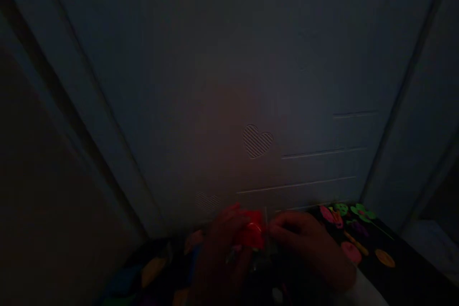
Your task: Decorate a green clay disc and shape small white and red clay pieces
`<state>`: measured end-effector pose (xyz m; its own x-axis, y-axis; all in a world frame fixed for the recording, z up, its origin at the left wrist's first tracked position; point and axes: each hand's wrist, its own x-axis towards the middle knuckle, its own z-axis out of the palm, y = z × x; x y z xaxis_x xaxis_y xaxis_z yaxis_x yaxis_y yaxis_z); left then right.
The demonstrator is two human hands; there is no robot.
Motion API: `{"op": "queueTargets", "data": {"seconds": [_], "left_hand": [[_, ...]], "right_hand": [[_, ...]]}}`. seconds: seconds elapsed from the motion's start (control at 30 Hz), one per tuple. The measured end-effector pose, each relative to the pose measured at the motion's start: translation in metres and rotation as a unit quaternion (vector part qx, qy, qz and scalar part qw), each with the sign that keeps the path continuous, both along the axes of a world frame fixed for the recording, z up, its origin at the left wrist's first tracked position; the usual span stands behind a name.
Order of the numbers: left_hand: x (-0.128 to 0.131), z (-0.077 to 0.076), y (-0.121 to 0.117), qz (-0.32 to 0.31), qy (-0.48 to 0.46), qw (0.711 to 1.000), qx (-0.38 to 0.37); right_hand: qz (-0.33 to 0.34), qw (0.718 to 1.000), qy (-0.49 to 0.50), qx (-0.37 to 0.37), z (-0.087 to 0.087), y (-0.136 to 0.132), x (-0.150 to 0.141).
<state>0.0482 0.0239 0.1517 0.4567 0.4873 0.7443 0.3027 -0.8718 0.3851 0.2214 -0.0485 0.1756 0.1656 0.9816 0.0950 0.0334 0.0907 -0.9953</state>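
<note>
The picture is very dark. A bright red, slightly shiny piece [254,232] sits between my two hands at the bottom middle; I cannot tell its kind. My left hand [222,241] is closed around its left side, with the thumb below and the fingers above. At the right edge of the red piece, my right hand [308,241] pinches with thumb and forefinger. Whatever lies between those fingertips is too small and dark to make out. Some small pale or clear items show faintly beneath the hands.
A pale panel with a striped heart [257,142] and raised lines rises behind. On the dark surface at right lie a green flower shape [363,212], a pink round piece [350,252] and an orange disc [385,257]. A dull orange piece [153,271] lies at left.
</note>
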Motion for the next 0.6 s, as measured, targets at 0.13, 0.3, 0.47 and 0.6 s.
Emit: {"op": "queueTargets", "data": {"seconds": [0.13, 0.3, 0.47, 0.6], "left_hand": [[0.002, 0.005, -0.006, 0.046, -0.046, 0.998, -0.004], [0.006, 0.017, -0.028, 0.059, -0.085, 0.987, -0.122], [0.012, 0.023, -0.040, 0.063, -0.062, 0.965, -0.247], [0.012, 0.028, -0.044, 0.065, -0.038, 0.942, -0.327]], "right_hand": [[-0.045, 0.999, -0.009, -0.004, 0.000, 0.000, -0.003], [-0.076, 0.994, -0.072, 0.043, 0.000, -0.004, -0.009], [-0.091, 0.962, -0.227, 0.124, -0.001, -0.007, -0.016], [-0.083, 0.932, -0.309, 0.168, 0.000, -0.010, -0.016]]}}
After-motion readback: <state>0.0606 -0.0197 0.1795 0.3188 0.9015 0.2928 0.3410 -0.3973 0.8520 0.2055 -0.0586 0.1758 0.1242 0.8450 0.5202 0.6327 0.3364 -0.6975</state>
